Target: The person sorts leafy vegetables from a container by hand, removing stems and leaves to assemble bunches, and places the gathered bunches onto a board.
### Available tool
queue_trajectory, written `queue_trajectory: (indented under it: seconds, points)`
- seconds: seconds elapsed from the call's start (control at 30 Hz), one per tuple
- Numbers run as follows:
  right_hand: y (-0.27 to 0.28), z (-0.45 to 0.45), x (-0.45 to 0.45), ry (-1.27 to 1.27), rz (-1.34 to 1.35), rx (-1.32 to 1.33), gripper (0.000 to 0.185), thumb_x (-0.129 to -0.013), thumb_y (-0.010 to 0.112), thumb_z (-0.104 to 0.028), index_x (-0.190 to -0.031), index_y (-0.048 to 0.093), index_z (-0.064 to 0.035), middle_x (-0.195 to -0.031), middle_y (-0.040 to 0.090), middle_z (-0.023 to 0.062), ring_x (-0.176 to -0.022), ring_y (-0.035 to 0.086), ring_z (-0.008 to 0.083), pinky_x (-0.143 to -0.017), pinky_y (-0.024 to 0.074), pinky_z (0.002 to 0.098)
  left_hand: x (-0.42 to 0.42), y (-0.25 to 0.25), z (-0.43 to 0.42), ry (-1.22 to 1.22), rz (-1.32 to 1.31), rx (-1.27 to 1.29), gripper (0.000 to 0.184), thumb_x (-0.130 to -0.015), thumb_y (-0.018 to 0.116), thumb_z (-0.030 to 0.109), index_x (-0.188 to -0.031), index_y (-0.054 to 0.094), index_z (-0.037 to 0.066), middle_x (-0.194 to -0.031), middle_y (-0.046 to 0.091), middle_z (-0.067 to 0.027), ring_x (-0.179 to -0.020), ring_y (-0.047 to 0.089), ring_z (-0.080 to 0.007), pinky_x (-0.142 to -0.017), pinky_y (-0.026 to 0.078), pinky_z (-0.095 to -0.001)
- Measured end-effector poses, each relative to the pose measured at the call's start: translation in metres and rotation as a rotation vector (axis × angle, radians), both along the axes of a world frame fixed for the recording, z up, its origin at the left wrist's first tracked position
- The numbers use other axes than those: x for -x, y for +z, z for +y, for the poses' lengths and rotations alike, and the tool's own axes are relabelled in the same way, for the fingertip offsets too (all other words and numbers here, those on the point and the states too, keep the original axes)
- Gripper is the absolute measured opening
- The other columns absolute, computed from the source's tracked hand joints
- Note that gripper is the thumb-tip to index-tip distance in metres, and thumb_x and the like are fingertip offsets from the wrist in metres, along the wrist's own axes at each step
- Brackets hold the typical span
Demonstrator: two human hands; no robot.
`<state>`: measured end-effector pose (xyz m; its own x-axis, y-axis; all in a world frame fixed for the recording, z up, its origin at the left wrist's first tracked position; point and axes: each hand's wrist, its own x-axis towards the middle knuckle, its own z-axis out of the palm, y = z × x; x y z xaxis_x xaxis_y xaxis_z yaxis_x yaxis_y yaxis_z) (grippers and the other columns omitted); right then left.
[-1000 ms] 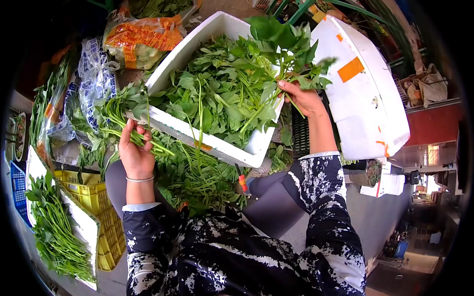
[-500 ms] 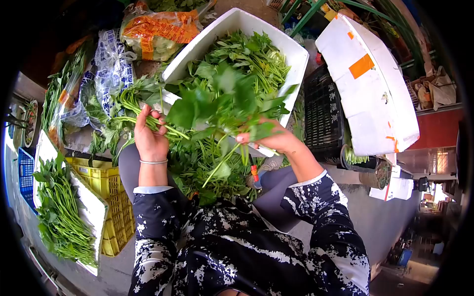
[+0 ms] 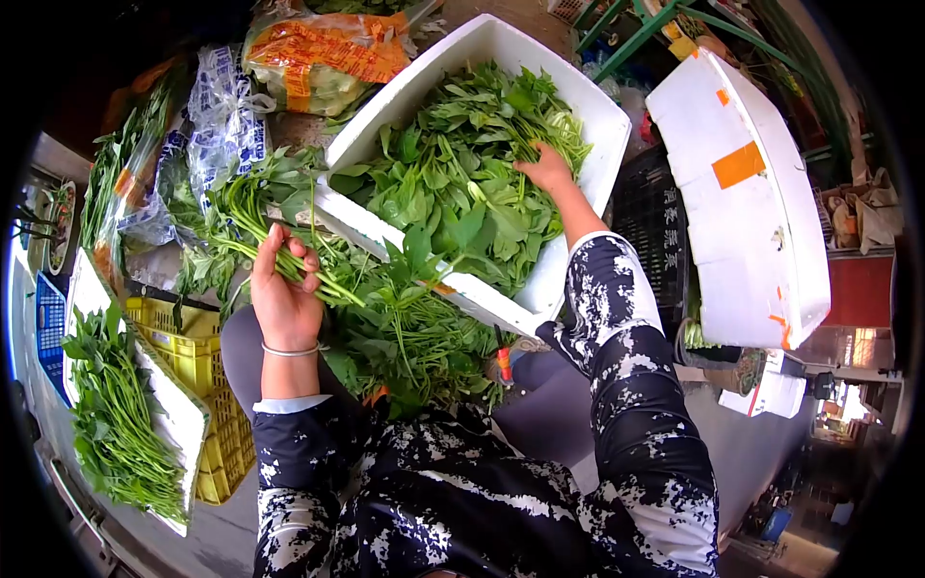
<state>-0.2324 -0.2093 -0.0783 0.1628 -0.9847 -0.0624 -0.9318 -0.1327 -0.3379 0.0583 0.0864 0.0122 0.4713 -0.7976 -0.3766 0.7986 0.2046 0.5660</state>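
My left hand (image 3: pixel 287 299) is closed around a bunch of long green leafy stems (image 3: pixel 252 223), whose leaves point up and left. My right hand (image 3: pixel 549 171) reaches into a white foam box (image 3: pixel 393 89) and touches the heap of leafy greens (image 3: pixel 462 178) at its right side. Thumb and forefinger there look apart; the other fingers are partly hidden. A loose leafy sprig (image 3: pixel 424 262) lies across the near rim of the box. More greens (image 3: pixel 419 332) are piled between my knees, below that rim.
At left, bundled greens (image 3: pixel 116 414) lie on a white foam board (image 3: pixel 193 438) beside yellow crates (image 3: pixel 226 438). Bagged vegetables (image 3: pixel 328 63) stand at the back. To the right are a black crate (image 3: pixel 650 207) and another white foam box (image 3: pixel 761 231).
My right hand has let go of the leafy stem and moved up and right into the foam box. My left hand keeps its bunch in nearly the same place.
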Motion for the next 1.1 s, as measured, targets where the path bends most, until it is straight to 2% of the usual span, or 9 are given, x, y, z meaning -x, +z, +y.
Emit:
queue_trajectory:
  seconds: [0.13,0.23,0.27,0.37,0.6,0.8,0.93,1.0,1.1]
  points:
    - [-0.003,-0.016,-0.006,-0.089,0.195,-0.179,0.057,-0.07,0.066,-0.032,-0.117,0.048,-0.0043,-0.114,0.054,0.0152,-0.107,0.05,0.0293,-0.09,0.0386,0.0358,0.0,0.001,-0.007,0.007,0.001,-0.018,0.011,-0.087,0.049,0.022,-0.084,0.051,0.011,-0.066,0.05,0.0006,-0.056,0.046,-0.0115,-0.041,0.03,-0.0184]
    - [0.001,-0.026,0.014,-0.083,-0.34,-0.174,0.052,-0.071,0.068,-0.029,-0.109,0.052,0.0018,-0.109,0.056,0.0154,-0.1,0.055,0.023,-0.092,0.0359,0.0338,0.002,0.002,-0.009,0.0,0.003,-0.033,0.011,-0.086,0.05,0.022,-0.084,0.05,0.011,-0.066,0.05,0.0005,-0.056,0.046,-0.0114,-0.041,0.03,-0.0182]
    - [0.004,-0.028,0.022,-0.083,-0.336,-0.172,0.052,-0.071,0.068,-0.029,-0.109,0.052,0.0018,-0.109,0.056,0.0154,-0.1,0.055,0.023,-0.092,0.0359,0.0338,0.003,0.002,-0.01,-0.013,0.003,-0.034,0.011,-0.086,0.05,0.022,-0.084,0.05,0.011,-0.066,0.05,0.0005,-0.057,0.046,-0.0114,-0.041,0.03,-0.0182]
    - [0.052,0.003,0.034,-0.082,-0.943,-0.583,0.035,-0.077,0.063,-0.014,-0.106,0.051,0.0023,-0.094,0.059,0.0074,-0.079,0.058,0.0142,-0.08,0.0445,0.034,0.005,0.002,-0.011,-0.017,0.001,-0.054,0.011,-0.086,0.05,0.022,-0.084,0.051,0.011,-0.067,0.05,0.0006,-0.057,0.046,-0.0113,-0.041,0.03,-0.0182]
    - [0.097,0.067,0.058,0.026,-1.515,-0.659,0.03,-0.08,0.055,-0.001,-0.109,0.049,-0.0008,-0.097,0.058,0.0093,-0.08,0.06,0.0213,-0.074,0.0497,0.0328,0.014,-0.002,-0.007,-0.067,0.022,-0.026,0.01,-0.085,0.051,0.022,-0.086,0.051,0.012,-0.066,0.05,0.0013,-0.057,0.046,-0.0109,-0.042,0.03,-0.0182]
    - [0.123,0.099,0.047,-0.025,-1.547,-0.608,0.033,-0.08,0.055,-0.002,-0.112,0.048,-0.002,-0.101,0.057,0.0086,-0.085,0.059,0.021,-0.077,0.0491,0.0333,0.019,-0.004,-0.01,-0.086,0.012,-0.053,0.01,-0.085,0.051,0.022,-0.082,0.049,0.013,-0.066,0.05,0.0016,-0.057,0.046,-0.0104,-0.044,0.029,-0.0187]
    - [0.129,0.102,0.045,0.03,-1.548,-0.674,0.03,-0.084,0.052,-0.012,-0.113,0.05,-0.0037,-0.102,0.057,0.0074,-0.096,0.054,0.0178,-0.072,0.0465,0.0302,0.019,-0.006,-0.012,-0.088,0.003,-0.047,0.011,-0.084,0.053,0.022,-0.081,0.048,0.013,-0.066,0.05,0.001,-0.057,0.047,-0.0114,-0.044,0.03,-0.0189]
    - [0.127,0.106,0.042,-0.106,-1.509,-0.559,0.029,-0.085,0.051,-0.016,-0.112,0.05,-0.0043,-0.1,0.056,0.0073,-0.091,0.054,0.0175,-0.07,0.0437,0.0279,0.019,-0.005,-0.011,-0.08,0.005,-0.064,0.01,-0.084,0.053,0.022,-0.082,0.048,0.013,-0.066,0.05,0.0008,-0.057,0.047,-0.0117,-0.044,0.03,-0.0193]
    - [0.12,0.1,0.047,-0.105,-1.529,-0.514,0.031,-0.084,0.053,-0.015,-0.113,0.049,-0.0026,-0.108,0.051,0.0134,-0.095,0.052,0.0204,-0.076,0.0419,0.0303,0.021,-0.001,-0.012,-0.058,0.003,-0.088,0.008,-0.085,0.05,0.021,-0.084,0.051,0.013,-0.066,0.049,0.0028,-0.057,0.045,-0.0098,-0.042,0.028,-0.0172]
